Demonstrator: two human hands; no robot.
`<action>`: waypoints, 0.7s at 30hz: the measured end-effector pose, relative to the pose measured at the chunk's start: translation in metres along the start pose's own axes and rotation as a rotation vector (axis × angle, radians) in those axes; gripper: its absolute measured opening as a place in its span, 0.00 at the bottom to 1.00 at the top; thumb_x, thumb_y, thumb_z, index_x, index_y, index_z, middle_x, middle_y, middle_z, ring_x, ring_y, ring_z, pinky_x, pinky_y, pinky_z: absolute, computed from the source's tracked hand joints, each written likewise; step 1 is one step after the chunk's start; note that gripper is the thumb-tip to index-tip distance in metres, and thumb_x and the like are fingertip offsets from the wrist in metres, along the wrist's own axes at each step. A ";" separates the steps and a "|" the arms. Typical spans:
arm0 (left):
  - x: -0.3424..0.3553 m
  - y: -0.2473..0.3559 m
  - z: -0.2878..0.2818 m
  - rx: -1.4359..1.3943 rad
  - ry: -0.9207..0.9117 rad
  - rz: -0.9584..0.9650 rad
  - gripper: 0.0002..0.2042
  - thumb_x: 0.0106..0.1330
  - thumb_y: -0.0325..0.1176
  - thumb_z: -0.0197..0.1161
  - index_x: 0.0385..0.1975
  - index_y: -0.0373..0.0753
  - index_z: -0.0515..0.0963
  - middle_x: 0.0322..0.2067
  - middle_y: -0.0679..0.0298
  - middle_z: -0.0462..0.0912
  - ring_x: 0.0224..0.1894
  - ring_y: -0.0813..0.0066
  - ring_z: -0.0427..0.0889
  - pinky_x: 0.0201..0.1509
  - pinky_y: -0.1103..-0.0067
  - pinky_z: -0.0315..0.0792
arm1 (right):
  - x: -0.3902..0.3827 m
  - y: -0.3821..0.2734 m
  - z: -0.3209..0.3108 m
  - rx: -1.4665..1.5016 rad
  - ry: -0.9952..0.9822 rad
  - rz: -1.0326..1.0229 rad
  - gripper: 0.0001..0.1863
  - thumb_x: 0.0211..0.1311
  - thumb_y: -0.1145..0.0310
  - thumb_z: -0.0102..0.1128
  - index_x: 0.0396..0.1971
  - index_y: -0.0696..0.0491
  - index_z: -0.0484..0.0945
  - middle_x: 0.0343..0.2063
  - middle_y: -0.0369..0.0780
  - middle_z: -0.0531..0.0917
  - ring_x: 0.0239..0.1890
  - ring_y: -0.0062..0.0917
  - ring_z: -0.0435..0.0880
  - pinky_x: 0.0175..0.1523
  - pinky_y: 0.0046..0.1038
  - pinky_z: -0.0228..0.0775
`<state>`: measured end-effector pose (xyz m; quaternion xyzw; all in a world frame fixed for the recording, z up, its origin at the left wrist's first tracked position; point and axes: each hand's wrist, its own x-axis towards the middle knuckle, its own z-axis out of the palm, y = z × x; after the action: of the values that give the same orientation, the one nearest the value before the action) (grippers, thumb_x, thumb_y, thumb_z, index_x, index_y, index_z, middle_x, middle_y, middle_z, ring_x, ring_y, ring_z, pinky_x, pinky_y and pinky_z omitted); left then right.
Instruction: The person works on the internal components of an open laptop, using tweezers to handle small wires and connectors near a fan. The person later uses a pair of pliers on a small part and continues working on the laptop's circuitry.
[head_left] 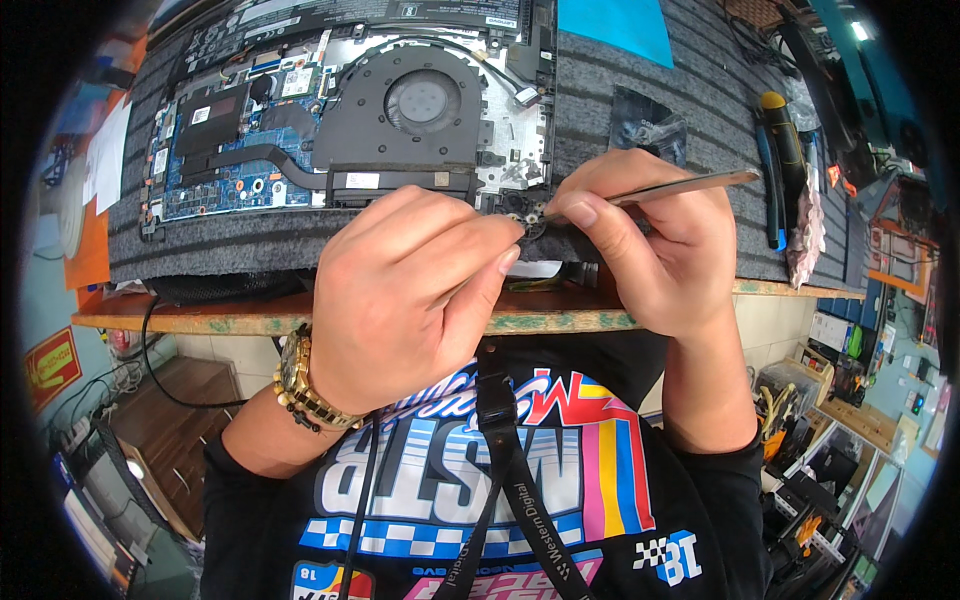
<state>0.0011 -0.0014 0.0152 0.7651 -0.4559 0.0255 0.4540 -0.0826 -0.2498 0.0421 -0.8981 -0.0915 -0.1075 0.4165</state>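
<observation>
Left hand [410,285] is pinching narrowly, grip unclear, right hand [655,240] is holding slim silver metal tweezers [700,182] pointing left, a small black-and-silver part [527,221] sitting between both hands near the wood-edged table [560,322]'s near edge.

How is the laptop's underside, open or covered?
Open: inside the laptop, the round fan and blue circuit board show, with no cover over them.

An opened laptop [335,110] in black and silver lay flat on a striped grey mat [582,110], its blue circuit board [235,192] and black-housed round fan [415,100] exposed. A slim grey metal tweezer-like tool [685,185] slanted down leftward, its tip near a small dark part [534,228] at the laptop's near right corner.
</observation>
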 end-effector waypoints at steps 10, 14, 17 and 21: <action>0.001 -0.004 0.003 0.001 0.039 0.057 0.08 0.67 0.23 0.80 0.43 0.37 0.92 0.35 0.59 0.90 0.34 0.55 0.87 0.40 0.65 0.81 | 0.031 -0.001 -0.010 0.034 -0.156 0.108 0.08 0.82 0.73 0.76 0.41 0.62 0.89 0.29 0.39 0.91 0.31 0.20 0.90 0.38 0.25 0.80; 0.001 -0.005 0.004 0.000 0.036 0.059 0.07 0.67 0.23 0.80 0.43 0.37 0.92 0.34 0.59 0.89 0.35 0.55 0.87 0.40 0.65 0.80 | 0.051 0.004 -0.013 0.009 -0.272 0.058 0.09 0.83 0.71 0.77 0.43 0.61 0.89 0.26 0.35 0.88 0.30 0.15 0.87 0.36 0.24 0.78; 0.001 -0.003 0.003 0.002 0.019 0.043 0.07 0.67 0.22 0.79 0.43 0.37 0.93 0.36 0.58 0.91 0.36 0.55 0.89 0.42 0.65 0.81 | 0.061 0.006 -0.012 0.005 -0.324 0.033 0.10 0.83 0.69 0.77 0.43 0.60 0.89 0.25 0.33 0.86 0.29 0.12 0.83 0.35 0.24 0.75; 0.002 -0.002 0.003 0.000 0.019 0.041 0.07 0.68 0.22 0.79 0.43 0.36 0.93 0.36 0.58 0.91 0.37 0.55 0.89 0.43 0.65 0.82 | 0.063 0.004 -0.012 0.012 -0.331 0.059 0.10 0.84 0.68 0.78 0.43 0.60 0.89 0.26 0.33 0.86 0.29 0.12 0.82 0.35 0.24 0.74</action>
<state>0.0024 -0.0043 0.0134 0.7553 -0.4670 0.0422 0.4578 -0.0226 -0.2568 0.0634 -0.9034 -0.1331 0.0548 0.4040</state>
